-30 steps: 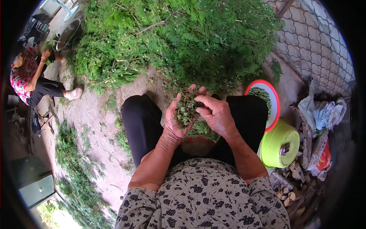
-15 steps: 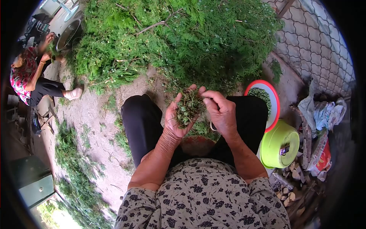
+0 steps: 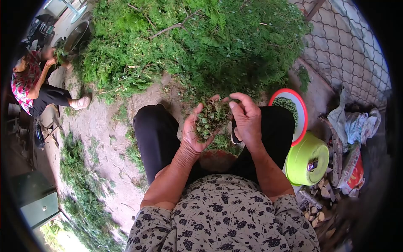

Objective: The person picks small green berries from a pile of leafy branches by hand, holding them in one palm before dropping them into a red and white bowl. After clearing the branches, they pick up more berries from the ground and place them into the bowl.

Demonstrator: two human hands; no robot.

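Note:
Cupped in my left hand (image 3: 193,132) is a clump of small green cones and brown twigs (image 3: 212,117). My right hand (image 3: 247,117) is at the clump's right edge, thumb and fingers pinched together; whatever lies between them is too small to make out. Beyond both hands rises a large pile of green conifer branches (image 3: 201,50). A white basin with a red rim (image 3: 304,115), holding small green cones, stands right of my right knee.
A lime-green tub (image 3: 308,161) lies beside the basin, near plastic bags (image 3: 361,126) and chopped firewood (image 3: 317,210). At the far left another person (image 3: 31,84) sits handling greenery near a dark metal bowl (image 3: 75,38). Cut sprigs (image 3: 84,189) cover the ground at left.
My right hand has drawn back slightly to the right of the clump. My left hand keeps cupping it, tilted a little. The other person's hands have moved.

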